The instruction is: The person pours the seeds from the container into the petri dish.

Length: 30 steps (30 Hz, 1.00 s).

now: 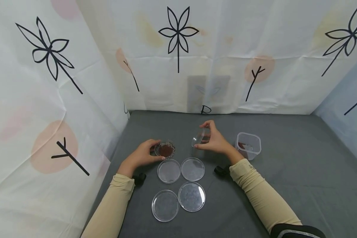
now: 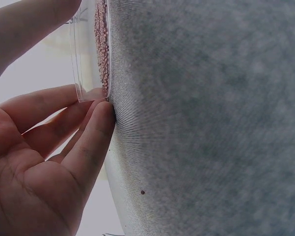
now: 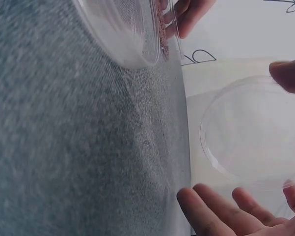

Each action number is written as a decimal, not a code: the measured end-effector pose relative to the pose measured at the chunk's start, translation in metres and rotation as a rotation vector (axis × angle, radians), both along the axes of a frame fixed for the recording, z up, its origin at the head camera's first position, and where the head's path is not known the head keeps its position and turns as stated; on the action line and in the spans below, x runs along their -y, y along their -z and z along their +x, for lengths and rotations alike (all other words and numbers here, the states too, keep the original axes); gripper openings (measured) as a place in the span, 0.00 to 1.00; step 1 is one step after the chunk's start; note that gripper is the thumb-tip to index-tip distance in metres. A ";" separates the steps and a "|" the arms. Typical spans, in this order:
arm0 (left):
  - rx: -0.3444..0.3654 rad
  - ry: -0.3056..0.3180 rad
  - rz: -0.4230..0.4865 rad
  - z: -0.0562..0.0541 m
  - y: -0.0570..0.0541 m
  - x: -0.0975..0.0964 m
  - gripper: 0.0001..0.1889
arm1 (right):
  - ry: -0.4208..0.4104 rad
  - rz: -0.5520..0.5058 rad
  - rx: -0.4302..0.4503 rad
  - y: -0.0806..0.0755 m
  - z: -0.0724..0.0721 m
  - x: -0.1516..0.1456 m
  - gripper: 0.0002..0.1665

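My left hand (image 1: 142, 153) holds a round clear petri dish by its sides on the grey surface. Fine reddish-brown granules (image 1: 166, 150) lie across its bottom; the left wrist view shows them as a thin layer (image 2: 102, 46) behind the clear wall. To the right, my right hand (image 1: 216, 140) holds up a clear round lid (image 1: 198, 138), tilted nearly on edge. Thumb and fingers sit at opposite sides of this lid (image 3: 250, 132) in the right wrist view. The lid is apart from the granule-filled dish.
Several clear round dishes stand nearer me, among them one at the back left (image 1: 168, 171) and one at the front right (image 1: 191, 196). A clear plastic tub (image 1: 249, 145) with reddish-brown contents stands right of my right hand. Patterned cloth (image 1: 178, 92) hangs behind the grey surface.
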<state>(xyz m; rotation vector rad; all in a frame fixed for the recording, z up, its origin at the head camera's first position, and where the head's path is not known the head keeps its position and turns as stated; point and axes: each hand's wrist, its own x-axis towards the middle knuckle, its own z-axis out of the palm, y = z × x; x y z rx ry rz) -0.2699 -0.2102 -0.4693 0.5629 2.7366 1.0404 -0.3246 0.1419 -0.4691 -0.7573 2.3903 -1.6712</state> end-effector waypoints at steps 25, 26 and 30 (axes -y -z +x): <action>0.024 -0.011 0.003 -0.003 0.002 0.000 0.44 | -0.137 0.236 -0.196 -0.007 0.002 0.032 0.58; 0.025 -0.011 0.006 -0.003 0.002 0.000 0.44 | -0.143 0.259 -0.207 -0.007 0.002 0.035 0.58; 0.023 -0.007 0.011 -0.004 0.003 0.001 0.44 | -0.164 0.370 -0.275 -0.011 0.002 0.046 0.57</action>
